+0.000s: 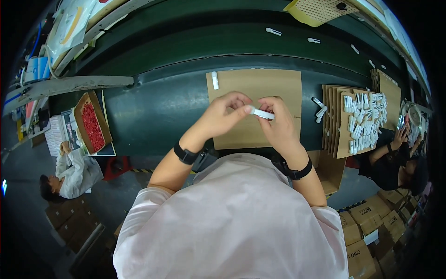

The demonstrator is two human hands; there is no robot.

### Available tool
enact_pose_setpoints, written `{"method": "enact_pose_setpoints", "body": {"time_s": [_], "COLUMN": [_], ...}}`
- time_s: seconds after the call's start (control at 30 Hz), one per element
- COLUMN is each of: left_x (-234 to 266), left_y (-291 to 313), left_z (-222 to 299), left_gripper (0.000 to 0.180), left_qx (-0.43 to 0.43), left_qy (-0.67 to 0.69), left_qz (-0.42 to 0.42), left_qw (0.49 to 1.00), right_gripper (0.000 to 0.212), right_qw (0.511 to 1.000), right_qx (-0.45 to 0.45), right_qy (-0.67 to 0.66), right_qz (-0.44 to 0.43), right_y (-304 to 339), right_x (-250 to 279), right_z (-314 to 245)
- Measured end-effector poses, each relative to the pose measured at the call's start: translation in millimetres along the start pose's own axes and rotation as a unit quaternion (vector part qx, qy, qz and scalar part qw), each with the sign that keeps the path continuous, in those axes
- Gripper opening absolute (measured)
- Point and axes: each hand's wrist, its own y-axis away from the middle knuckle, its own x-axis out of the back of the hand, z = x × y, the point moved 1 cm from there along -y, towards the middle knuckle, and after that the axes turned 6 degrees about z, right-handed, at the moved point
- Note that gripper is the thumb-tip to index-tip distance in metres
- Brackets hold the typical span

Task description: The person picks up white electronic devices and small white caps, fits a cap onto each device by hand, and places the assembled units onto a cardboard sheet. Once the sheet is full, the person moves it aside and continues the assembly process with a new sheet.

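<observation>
Above a flat brown cardboard sheet [255, 83] I hold a small white plastic stick-shaped piece [264, 114] with one rounded end. My right hand [282, 123] is closed on its right part, thumb and fingers on either side. My left hand [227, 114] meets the rounded left end with thumb and bent fingertips. Another white piece [215, 80] lies near the cardboard's far left corner. Beyond the cardboard, similar white pieces lie on the dark green belt, one of them [273, 31] straight ahead showing a dark slot.
At right, stacked cardboard sheets [328, 121] carry many white pieces [364, 116]; a few loose ones [320, 110] lie beside them. A carton of small red parts [93, 125] stands at left. A metal bar [79, 86] juts in there. Co-workers sit at both sides.
</observation>
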Motion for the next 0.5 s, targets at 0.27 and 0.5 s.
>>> {"method": "enact_pose_setpoints", "body": {"time_s": [0.27, 0.5], "left_x": [-1.4, -5.0], "left_y": [21.1, 29.6], "left_z": [20.3, 27.0], "left_gripper": [0.020, 0.021], "left_qx": [-0.107, -0.107], "left_qy": [0.002, 0.000], "left_qz": [0.069, 0.066], "left_qw": [0.992, 0.992], "right_gripper": [0.033, 0.025], "right_qw": [0.996, 0.994], "right_qx": [0.005, 0.035], "right_qy": [-0.084, -0.100], "right_qz": [0.013, 0.026], "right_y": [-3.0, 0.8], "right_x": [8.3, 10.3], "right_z": [-27.3, -26.3]}}
